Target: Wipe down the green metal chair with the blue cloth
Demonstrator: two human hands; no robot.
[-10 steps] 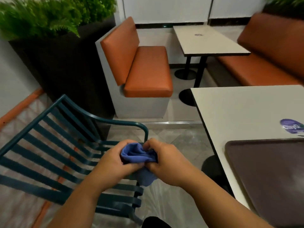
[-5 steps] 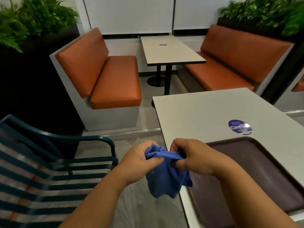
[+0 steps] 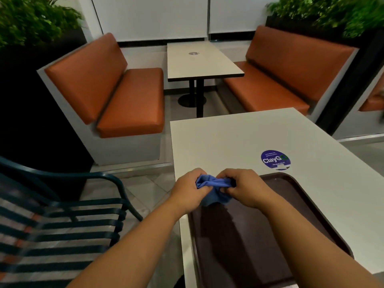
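Left hand (image 3: pixel 188 189) and right hand (image 3: pixel 244 187) both closed on bunched blue cloth (image 3: pixel 214 189) above tray (image 3: pixel 311 215), likely refolding; green chair (image 3: pixel 83 215) apart, left

Two tables (image 3: pixel 218 142), two benches (image 3: pixel 116 94), one tray (image 3: pixel 291 183).

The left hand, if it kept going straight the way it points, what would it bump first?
Likely the right hand: the left hand points across at it, with only the bunched blue cloth between them.
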